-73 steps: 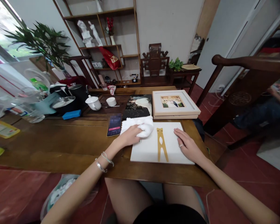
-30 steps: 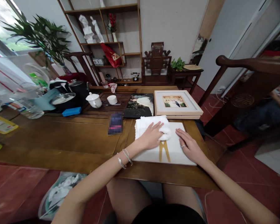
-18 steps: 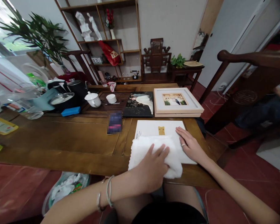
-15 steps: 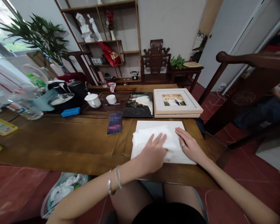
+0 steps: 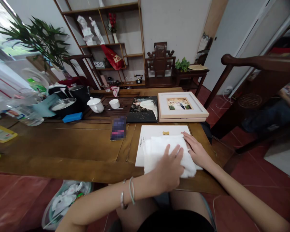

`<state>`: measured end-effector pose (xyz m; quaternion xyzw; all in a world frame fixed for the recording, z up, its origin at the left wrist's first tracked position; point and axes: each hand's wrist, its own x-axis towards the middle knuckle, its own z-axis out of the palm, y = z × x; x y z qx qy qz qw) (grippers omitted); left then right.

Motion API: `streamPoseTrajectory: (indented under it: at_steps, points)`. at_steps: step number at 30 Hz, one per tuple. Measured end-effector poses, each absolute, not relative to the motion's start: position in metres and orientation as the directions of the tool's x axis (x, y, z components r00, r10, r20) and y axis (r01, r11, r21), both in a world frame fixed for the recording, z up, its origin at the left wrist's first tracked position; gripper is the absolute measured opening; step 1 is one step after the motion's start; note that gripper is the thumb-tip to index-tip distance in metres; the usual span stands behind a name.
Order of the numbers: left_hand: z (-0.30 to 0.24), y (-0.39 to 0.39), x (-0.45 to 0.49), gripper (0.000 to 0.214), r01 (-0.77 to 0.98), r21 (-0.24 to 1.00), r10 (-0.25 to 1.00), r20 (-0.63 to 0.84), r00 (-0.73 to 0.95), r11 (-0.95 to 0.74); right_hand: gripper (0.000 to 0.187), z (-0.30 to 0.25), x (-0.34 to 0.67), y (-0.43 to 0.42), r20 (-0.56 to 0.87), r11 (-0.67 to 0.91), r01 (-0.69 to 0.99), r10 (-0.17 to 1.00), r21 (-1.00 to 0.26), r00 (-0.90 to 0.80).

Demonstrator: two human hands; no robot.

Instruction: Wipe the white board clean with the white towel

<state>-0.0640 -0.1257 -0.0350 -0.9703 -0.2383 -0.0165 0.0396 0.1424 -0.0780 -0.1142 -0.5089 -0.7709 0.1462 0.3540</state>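
Note:
A white board [image 5: 151, 132] with a gold clip-shaped mark [image 5: 166, 132] lies flat near the front edge of the wooden table [image 5: 62, 145]. My left hand [image 5: 169, 169] presses a white cloth [image 5: 159, 148] onto the board's near part, fingers spread over the cloth. The cloth hides most of the gold mark. My right hand [image 5: 197, 152] lies flat and open on the board's right edge, touching the cloth.
Behind the board lie a dark photo print [image 5: 143, 109] and a framed photo [image 5: 181, 105]. A phone [image 5: 118, 128] lies to the left. Teapot [image 5: 96, 105], cup [image 5: 115, 103], pots and a blue sponge [image 5: 72, 117] crowd the back left. A seated person [image 5: 280, 106] is at right.
My left hand has rubbed the cloth back and forth over the board, from its far end to its near edge. The right hand has stayed pressed on the board's right side.

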Motion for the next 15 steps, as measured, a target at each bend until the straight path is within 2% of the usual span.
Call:
streamPoseTrajectory:
  at_steps: [4, 10, 15]
  points:
    - [-0.028, -0.131, -0.067, 0.030, 0.452, -0.039, 0.451, 0.030, 0.892, -0.891, 0.043, -0.114, 0.142, -0.078, 0.409, 0.447, 0.670, 0.884, -0.592, -0.227]
    - [-0.044, -0.085, -0.048, 0.032, 0.618, -0.035, 0.617, 0.029, 0.786, -0.786, 0.045, -0.114, 0.143, -0.077, 0.411, 0.464, 0.658, 0.877, -0.593, -0.248]
    - [-0.050, -0.113, -0.045, 0.029, 0.596, -0.071, 0.589, 0.094, 0.802, -0.800, 0.045, -0.113, 0.143, -0.077, 0.404, 0.458, 0.658, 0.881, -0.598, -0.246]
